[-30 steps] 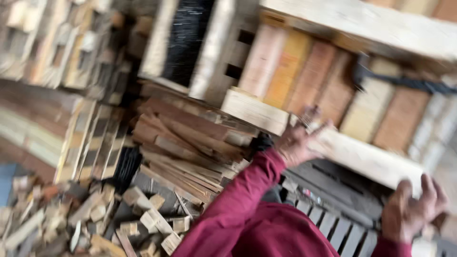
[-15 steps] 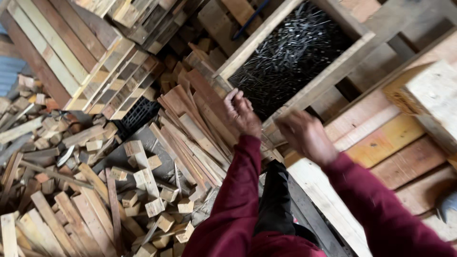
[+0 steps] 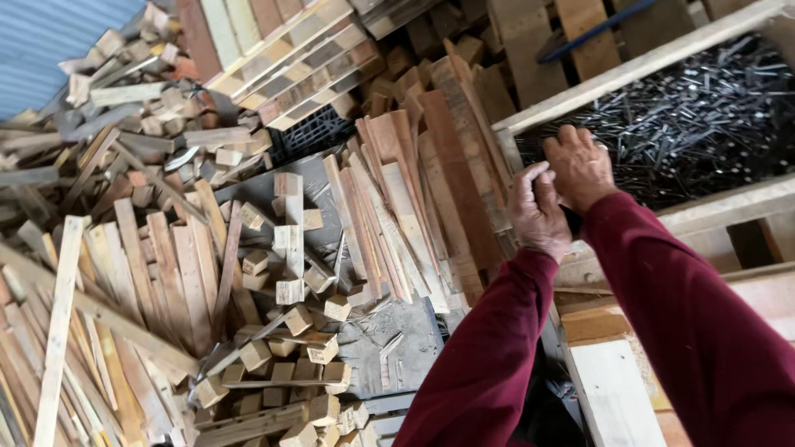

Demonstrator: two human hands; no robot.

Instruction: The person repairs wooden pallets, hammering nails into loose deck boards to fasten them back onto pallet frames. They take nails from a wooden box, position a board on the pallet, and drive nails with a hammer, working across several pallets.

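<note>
Both hands meet at the near rim of the nail box (image 3: 638, 66), the right hand (image 3: 580, 165) and left hand (image 3: 538, 211) curled together, what they hold hidden, beside stacked wood slats (image 3: 397, 207).

The single head camera looks steeply down, close over both hands at the nail box (image 3: 687, 116), wood scraps (image 3: 207, 273) left.

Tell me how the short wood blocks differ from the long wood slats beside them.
The short wood blocks are stubby and pale, tumbled loosely at all angles; the long wood slats are thin, flat strips, many reddish-brown, lying roughly parallel in a leaning bundle. The slats lie nearer the left hand. Both are bare, unpainted wood.
</note>
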